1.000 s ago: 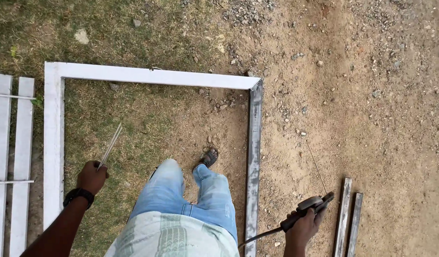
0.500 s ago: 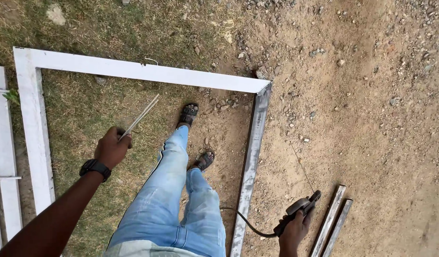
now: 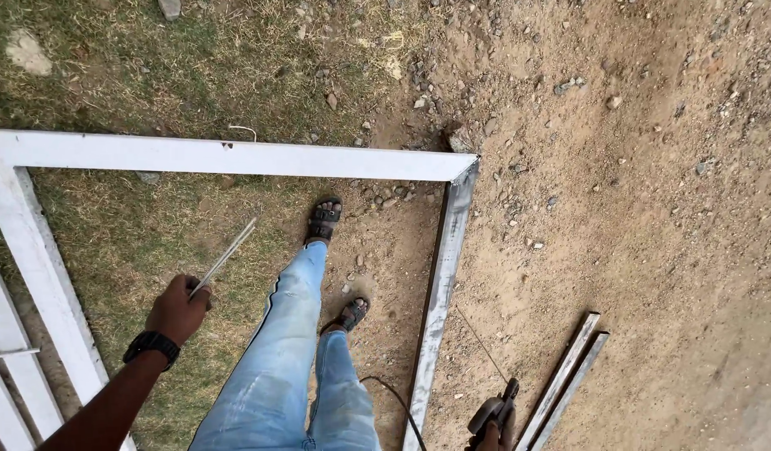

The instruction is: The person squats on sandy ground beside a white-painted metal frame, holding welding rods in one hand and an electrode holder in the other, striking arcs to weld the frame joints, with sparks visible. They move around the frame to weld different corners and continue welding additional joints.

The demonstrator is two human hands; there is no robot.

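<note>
Metal rods [image 3: 227,252] in left fist [image 3: 178,309]

Feet [image 3: 325,219] stand inside the metal frame [image 3: 235,157]; two bars [image 3: 565,380] lie right of it.

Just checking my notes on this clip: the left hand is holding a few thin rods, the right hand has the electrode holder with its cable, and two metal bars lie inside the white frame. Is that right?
Not quite. In the head view the two metal bars lie outside the white frame, on the bare dirt to its right. The left hand does hold thin rods, and the right hand the electrode holder with its cable.
</note>
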